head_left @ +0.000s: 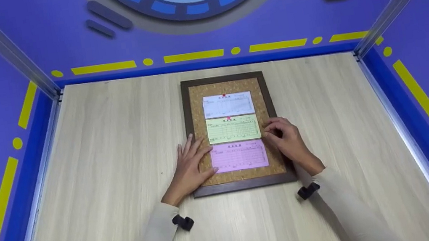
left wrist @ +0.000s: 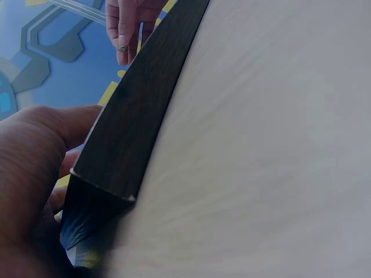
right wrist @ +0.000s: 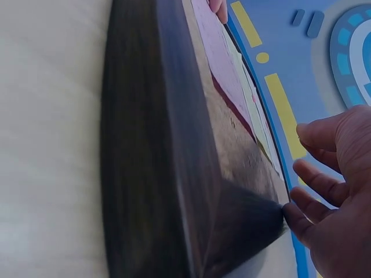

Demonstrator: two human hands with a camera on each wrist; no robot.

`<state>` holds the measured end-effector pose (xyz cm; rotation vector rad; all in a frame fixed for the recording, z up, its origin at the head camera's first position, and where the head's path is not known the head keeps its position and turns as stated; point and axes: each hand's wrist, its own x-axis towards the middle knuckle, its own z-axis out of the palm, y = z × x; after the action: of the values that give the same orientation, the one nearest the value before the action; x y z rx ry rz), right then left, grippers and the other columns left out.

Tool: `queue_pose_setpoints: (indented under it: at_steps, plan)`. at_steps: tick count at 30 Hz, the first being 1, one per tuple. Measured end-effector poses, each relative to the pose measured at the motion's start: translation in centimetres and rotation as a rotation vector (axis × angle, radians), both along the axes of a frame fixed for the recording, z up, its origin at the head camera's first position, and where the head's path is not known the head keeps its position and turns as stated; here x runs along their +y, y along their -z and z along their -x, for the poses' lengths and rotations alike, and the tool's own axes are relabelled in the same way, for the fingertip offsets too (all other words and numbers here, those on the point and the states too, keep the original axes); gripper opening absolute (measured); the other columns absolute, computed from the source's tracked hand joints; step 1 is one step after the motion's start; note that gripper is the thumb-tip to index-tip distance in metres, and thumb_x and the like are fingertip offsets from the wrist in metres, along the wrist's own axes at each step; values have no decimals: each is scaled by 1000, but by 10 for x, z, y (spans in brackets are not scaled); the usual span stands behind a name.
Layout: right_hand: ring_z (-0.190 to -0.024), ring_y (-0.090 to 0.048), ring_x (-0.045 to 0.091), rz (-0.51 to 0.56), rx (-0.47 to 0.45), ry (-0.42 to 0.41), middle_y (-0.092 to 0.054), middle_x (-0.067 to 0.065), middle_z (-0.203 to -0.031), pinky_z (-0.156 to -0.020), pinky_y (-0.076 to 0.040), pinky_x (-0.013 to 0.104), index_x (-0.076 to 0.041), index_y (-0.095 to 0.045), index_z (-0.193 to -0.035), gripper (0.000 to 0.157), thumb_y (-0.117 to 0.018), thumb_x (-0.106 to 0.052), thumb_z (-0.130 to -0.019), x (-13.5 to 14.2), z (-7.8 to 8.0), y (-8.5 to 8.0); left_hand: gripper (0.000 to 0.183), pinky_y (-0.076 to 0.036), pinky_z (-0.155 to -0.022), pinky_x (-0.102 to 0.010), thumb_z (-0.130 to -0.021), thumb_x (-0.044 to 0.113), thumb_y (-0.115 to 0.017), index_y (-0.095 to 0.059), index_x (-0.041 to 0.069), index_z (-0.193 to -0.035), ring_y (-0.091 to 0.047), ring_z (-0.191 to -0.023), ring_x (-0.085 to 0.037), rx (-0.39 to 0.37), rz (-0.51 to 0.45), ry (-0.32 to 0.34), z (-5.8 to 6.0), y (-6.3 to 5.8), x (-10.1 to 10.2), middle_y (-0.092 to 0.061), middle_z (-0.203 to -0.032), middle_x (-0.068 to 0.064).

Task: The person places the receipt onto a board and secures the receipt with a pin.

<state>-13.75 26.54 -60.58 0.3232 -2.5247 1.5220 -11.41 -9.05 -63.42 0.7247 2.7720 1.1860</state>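
Note:
A cork board (head_left: 196,97) in a dark frame lies on the table. Three printed paper slips run down it: a white slip (head_left: 228,105), a green slip (head_left: 234,130) and a pink slip (head_left: 239,157). Red pins stand at the top edges of the white and green slips. My left hand (head_left: 189,166) lies spread over the board's left side, thumb and a fingertip on the pink slip's left edge. Over the right side, my right hand (head_left: 287,139) pinches a small green pin (left wrist: 123,48) between thumb and forefinger, close to the green slip's right edge.
The light wooden table (head_left: 114,131) stretches around the board. Blue panels (head_left: 57,33) with yellow marks enclose the back and both sides, with metal posts (head_left: 8,49) at the corners. Both sleeves carry a black wrist strap (head_left: 183,223).

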Motion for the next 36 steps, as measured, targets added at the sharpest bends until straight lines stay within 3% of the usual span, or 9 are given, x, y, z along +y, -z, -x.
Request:
queue_pose_setpoints:
  at_steps: [10,17,25,30,36]
  plan:
    - [-131,-63,39,37,-29,-27,-72,22,-128,-112,-40,29,1,-77,-94,7,-79,6,-97,-12,1,0,64,2,-132,-70,-93,35,-87,-67,12,-150,-8,-170,-39,3,13,-2,1,1,0,-41,-174,-15]
    - [-129,-63,36,-4,-29,-44,-74,20,-126,-108,-43,26,1,-78,-94,6,-79,7,-97,-18,2,-1,65,2,-132,-70,-92,34,-87,-67,12,-150,-8,-170,-39,-1,14,-1,0,1,0,-40,-174,-15]
    - [-128,-62,36,-16,-6,-76,-75,17,-124,-110,-44,36,-3,-78,-93,9,-80,6,-96,-28,1,0,65,3,-132,-69,-92,35,-87,-67,13,-150,-7,-170,-39,-8,19,-2,0,1,0,-39,-175,-14]
    - [-127,-64,36,-50,27,-109,-75,15,-123,-111,-45,36,-5,-78,-93,8,-83,2,-95,-34,1,2,65,3,-132,-69,-92,36,-86,-67,13,-150,-7,-170,-39,-5,15,-1,0,0,0,-40,-175,-13]
    - [-133,-60,40,-79,59,-120,-76,17,-122,-121,-40,48,-2,-78,-93,7,-84,1,-94,-42,2,2,65,4,-132,-68,-92,36,-86,-67,11,-149,-7,-171,-38,-13,-2,-2,0,1,-1,-39,-175,-14]
